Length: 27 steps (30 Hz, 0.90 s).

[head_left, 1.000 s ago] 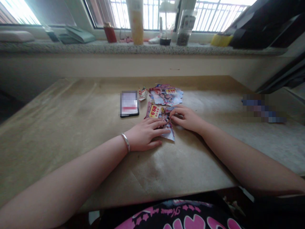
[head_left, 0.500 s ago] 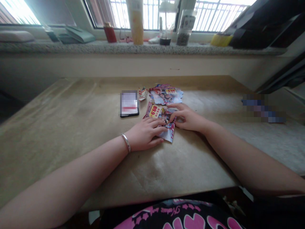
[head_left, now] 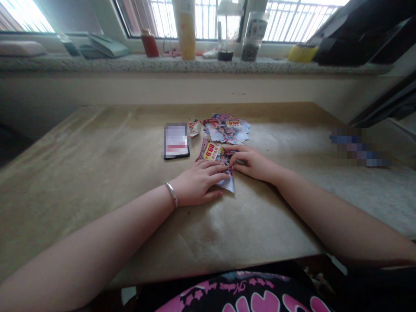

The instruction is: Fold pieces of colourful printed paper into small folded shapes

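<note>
A colourful printed flyer [head_left: 209, 151] with large red numerals on a yellow patch lies tilted on the table. My left hand [head_left: 200, 182], with a silver bangle at the wrist, rests flat across its lower left part, fingers stretched out. At the flyer's right edge is my right hand [head_left: 251, 162], its fingers bent and drawn together on the paper; the fingertips of both hands nearly meet. Just behind lies a loose stack of similar flyers [head_left: 227, 130]. Both hands cover much of the flyer's middle.
A phone-like device [head_left: 176, 143] and a crumpled scrap of paper [head_left: 195, 128] lie left of the stack. A blurred-out object [head_left: 359, 148] is on the right of the table [head_left: 97, 173]. Bottles, including a red one [head_left: 150, 44], stand on the stone windowsill [head_left: 113, 65].
My right hand has shifted slightly left and its fingers have drawn in over the flyer's right edge, which now reaches less far right. My left hand stays in place.
</note>
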{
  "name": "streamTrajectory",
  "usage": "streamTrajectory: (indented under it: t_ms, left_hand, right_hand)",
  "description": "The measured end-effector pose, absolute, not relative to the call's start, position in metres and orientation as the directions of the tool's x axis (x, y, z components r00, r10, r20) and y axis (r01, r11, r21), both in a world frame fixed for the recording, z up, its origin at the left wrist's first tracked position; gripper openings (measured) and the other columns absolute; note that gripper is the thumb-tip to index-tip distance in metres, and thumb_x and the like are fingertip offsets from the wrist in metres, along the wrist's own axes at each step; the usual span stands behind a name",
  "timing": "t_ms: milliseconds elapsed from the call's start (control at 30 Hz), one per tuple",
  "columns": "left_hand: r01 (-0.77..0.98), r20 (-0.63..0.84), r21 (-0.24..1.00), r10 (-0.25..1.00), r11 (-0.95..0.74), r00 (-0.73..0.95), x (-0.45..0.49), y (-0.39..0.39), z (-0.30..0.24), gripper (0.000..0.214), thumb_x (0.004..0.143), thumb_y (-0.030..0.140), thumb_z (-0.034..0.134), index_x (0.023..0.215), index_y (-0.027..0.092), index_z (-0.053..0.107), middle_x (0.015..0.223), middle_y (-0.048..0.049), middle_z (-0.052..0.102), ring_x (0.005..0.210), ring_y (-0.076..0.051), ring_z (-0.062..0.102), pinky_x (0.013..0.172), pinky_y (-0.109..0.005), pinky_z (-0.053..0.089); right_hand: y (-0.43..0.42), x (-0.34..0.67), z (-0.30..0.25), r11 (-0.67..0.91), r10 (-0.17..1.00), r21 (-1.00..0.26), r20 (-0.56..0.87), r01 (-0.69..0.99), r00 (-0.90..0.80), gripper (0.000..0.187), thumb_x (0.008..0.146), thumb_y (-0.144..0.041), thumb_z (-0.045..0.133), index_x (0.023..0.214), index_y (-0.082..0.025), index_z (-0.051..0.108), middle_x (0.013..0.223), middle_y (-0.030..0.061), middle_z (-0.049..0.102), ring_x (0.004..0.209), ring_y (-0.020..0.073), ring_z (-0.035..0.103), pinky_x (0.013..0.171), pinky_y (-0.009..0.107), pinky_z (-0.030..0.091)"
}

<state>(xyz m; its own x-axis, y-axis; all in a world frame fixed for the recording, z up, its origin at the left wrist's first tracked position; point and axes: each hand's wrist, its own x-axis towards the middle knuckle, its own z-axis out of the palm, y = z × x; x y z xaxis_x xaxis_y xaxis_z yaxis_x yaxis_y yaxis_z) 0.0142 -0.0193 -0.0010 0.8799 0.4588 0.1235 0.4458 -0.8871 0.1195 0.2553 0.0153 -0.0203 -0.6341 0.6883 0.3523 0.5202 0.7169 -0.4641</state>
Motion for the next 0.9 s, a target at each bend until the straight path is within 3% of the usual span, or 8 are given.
streamTrajectory:
  t_ms: [300,900]
  left_hand:
    - [0.434,0.137,0.11,0.446,-0.894,0.884,0.0144,-0.0193,-0.0018,0.045,0.088,0.042,0.051,0.128,0.022,0.051,0.137,-0.0097,0.05,0.13,-0.028,0.04,0.107,-0.05,0.034]
    - [0.457,0.097,0.091,0.465,-0.885,0.88,0.0144,-0.0202,-0.0004,0.048,0.088,0.046,0.048,0.13,0.022,0.049,0.141,-0.0097,0.046,0.13,-0.03,0.036,0.106,-0.05,0.03]
  right_hand:
    - [0.0191,0.2571,-0.0268,0.714,0.688,-0.497,0.365,0.493,-0.628,0.008,0.083,-0.023,0.058,0.082,-0.019,0.064,0.128,0.0126,0.057,0.119,0.0224,0.054,0.1,0.043,0.043]
    - [0.0178,0.256,-0.0241,0.707,0.695,-0.497,0.358,0.503,-0.623,0.006,0.082,-0.023,0.059,0.082,-0.021,0.065,0.127,0.0098,0.056,0.118,0.0226,0.053,0.101,0.044,0.042]
